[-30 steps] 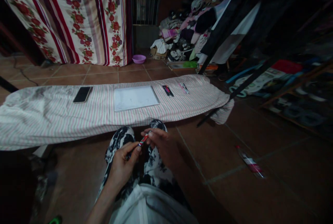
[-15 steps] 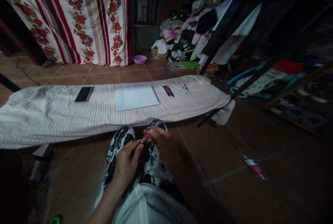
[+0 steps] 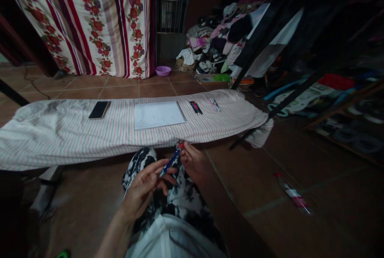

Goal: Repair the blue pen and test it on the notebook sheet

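Note:
Over my lap, both hands are on a blue pen [image 3: 169,163] with a red end. My right hand [image 3: 193,161] pinches the red end. My left hand [image 3: 146,183] sits under the lower end with its fingers loosely spread, thumb and fingertips touching the barrel. My knees in black-and-white patterned trousers [image 3: 141,161] lie below. Just beyond, a low board covered with striped cloth [image 3: 75,134] carries a spiral notebook [image 3: 158,115], a dark phone [image 3: 99,109], a pair of pens [image 3: 195,107] and another small pen [image 3: 215,104].
Tiled floor all around. A wrapped tube-like item [image 3: 292,193] lies on the floor at right. A floral curtain [image 3: 90,18] hangs at the back, with a purple bowl [image 3: 163,71] and a heap of clothes [image 3: 219,42] beside it. Dark shelving [image 3: 345,102] stands right.
The pen has been drawn out longer between my hands: my right hand moved up toward the board with the red end, and my left hand's fingers loosened and spread.

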Action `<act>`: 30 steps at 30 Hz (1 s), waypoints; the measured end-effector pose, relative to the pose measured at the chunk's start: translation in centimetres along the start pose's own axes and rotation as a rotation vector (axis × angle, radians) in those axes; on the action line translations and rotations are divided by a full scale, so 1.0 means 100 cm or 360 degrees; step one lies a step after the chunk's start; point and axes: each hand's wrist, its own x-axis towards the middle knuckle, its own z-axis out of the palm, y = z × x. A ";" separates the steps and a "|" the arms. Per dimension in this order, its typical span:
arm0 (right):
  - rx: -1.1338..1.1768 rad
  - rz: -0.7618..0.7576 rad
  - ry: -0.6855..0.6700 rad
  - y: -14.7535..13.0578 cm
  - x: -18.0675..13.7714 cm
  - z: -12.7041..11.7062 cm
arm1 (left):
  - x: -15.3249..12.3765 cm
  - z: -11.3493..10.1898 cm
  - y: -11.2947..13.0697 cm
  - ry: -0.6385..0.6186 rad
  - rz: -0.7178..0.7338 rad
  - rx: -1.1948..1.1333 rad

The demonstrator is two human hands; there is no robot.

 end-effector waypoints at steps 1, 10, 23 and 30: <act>0.0014 0.0003 0.0000 -0.001 0.001 0.002 | 0.001 0.000 -0.001 -0.0010 0.0023 0.0003; 0.0045 -0.0157 0.0010 0.004 0.003 0.021 | 0.004 0.000 -0.009 0.0051 0.0130 -0.0013; -0.0747 -0.0634 -0.0140 0.005 -0.025 0.035 | -0.007 0.004 -0.002 -0.0098 0.0271 0.0333; -0.0753 -0.0770 -0.0251 0.001 -0.040 0.038 | -0.013 0.018 0.014 -0.0252 0.0616 0.0781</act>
